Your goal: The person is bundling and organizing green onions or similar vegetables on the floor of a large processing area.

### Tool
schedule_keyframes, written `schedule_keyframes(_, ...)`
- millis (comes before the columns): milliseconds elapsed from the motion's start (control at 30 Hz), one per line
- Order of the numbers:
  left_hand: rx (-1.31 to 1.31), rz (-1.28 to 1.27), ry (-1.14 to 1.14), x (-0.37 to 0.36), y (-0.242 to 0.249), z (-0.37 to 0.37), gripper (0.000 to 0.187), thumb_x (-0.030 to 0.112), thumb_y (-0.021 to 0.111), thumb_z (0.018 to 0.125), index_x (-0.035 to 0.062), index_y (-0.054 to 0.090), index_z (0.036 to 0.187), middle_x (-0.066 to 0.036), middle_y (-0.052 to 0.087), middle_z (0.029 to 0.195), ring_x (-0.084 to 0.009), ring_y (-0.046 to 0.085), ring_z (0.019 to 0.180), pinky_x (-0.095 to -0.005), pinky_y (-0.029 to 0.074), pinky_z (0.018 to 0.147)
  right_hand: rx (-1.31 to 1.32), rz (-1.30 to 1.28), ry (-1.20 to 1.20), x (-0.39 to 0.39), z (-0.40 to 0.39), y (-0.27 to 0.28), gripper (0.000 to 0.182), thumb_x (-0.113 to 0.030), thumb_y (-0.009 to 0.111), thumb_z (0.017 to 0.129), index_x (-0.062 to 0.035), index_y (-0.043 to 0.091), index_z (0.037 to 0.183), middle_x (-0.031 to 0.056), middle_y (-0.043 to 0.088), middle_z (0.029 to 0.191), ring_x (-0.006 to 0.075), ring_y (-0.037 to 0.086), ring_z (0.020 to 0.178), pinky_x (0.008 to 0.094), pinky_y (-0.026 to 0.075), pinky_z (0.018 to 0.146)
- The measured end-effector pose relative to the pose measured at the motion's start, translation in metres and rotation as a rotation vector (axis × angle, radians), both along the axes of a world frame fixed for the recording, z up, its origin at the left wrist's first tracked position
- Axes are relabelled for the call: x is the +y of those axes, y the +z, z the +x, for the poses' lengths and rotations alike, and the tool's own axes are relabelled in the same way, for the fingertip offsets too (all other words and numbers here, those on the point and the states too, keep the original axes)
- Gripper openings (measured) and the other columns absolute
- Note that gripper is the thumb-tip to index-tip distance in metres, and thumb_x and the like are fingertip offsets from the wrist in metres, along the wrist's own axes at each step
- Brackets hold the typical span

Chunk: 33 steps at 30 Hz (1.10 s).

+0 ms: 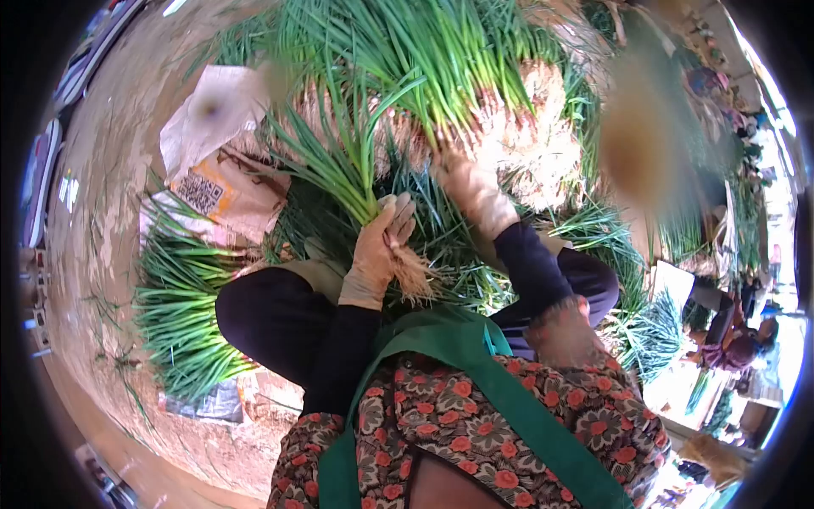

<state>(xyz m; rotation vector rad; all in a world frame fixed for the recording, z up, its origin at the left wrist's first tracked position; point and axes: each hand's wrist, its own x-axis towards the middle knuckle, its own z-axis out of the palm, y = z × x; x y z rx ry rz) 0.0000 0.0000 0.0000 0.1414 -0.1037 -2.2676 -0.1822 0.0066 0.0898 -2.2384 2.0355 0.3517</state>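
Observation:
My left hand [378, 248], in a pale glove, is closed round a small bunch of green onions [360, 170]. Its leaves point up and away, and its pale roots [413, 273] hang out below the fist. My right hand [465, 185], gloved too, reaches forward to the root ends of a large pile of green onions [449, 64]. Its fingertips touch the stems at the pile's near edge, and glare partly hides what they hold.
Another heap of green onions [191, 305] lies at the left, near a printed sack [229, 191]. Loose leaves cover the ground between my knees. At the far right, a person [738, 349] sits near more bundles. Blurry spots cover part of the upper right.

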Motion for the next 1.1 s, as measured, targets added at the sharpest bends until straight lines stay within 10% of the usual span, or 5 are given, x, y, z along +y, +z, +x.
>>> schedule_keyframes(200,-0.761,-0.034,0.01,0.017,0.02,0.001,0.018,0.022,0.062,0.091,0.0039,0.061,0.092,-0.008,0.063,0.069,-0.0169,0.056,0.05,-0.0267,0.049,0.049,-0.882,0.113,0.207,0.048,-0.004,-0.046,0.027,-0.025,0.057,0.093,-0.0085,0.063,0.114,0.0108,0.067,0.099,0.0277,0.065,0.092,0.0367,0.051,0.081)
schedule_keyframes(500,-0.781,-0.206,0.118,0.028,0.022,-0.004,0.015,0.013,0.056,0.094,0.0021,0.056,0.084,-0.007,0.062,0.07,-0.0112,0.051,0.049,-0.0242,0.044,0.047,-1.324,-0.088,-0.61,-0.008,0.036,-0.076,0.035,-0.035,0.061,0.09,0.0001,0.062,0.094,0.0161,0.067,0.084,0.0291,0.065,0.08,0.0383,0.05,0.072)
schedule_keyframes(633,-0.634,-0.108,0.159,0.024,0.051,0.001,0.008,0.011,0.056,0.094,0.0041,0.052,0.094,-0.006,0.061,0.075,-0.012,0.054,0.055,-0.026,0.05,0.057,-0.394,0.071,0.058,-0.014,0.004,-0.097,0.026,-0.028,0.058,0.092,-0.0052,0.062,0.104,0.0131,0.068,0.093,0.0263,0.066,0.082,0.0355,0.053,0.071)
schedule_keyframes(800,-0.21,0.26,-0.109,0.01,0.023,0.014,0.019,0.017,0.062,0.092,0.0077,0.059,0.108,-0.001,0.057,0.069,-0.0108,0.056,0.06,-0.0263,0.052,0.062,-0.638,-0.467,-0.398,-0.077,-0.033,-0.079,0.037,-0.037,0.058,0.09,-0.002,0.063,0.101,0.0188,0.068,0.09,0.0342,0.066,0.086,0.0431,0.052,0.075)
schedule_keyframes(1100,-0.688,0.072,0.048,0.002,0.003,0.009,0.015,0.013,0.068,0.086,0.004,0.063,0.098,-0.004,0.061,0.065,-0.0118,0.056,0.05,-0.0269,0.047,0.046,-0.356,0.07,-0.225,0.008,0.037,-0.014,0.042,-0.038,0.056,0.091,-0.0061,0.056,0.118,0.0174,0.068,0.083,0.034,0.067,0.074,0.0423,0.052,0.064)
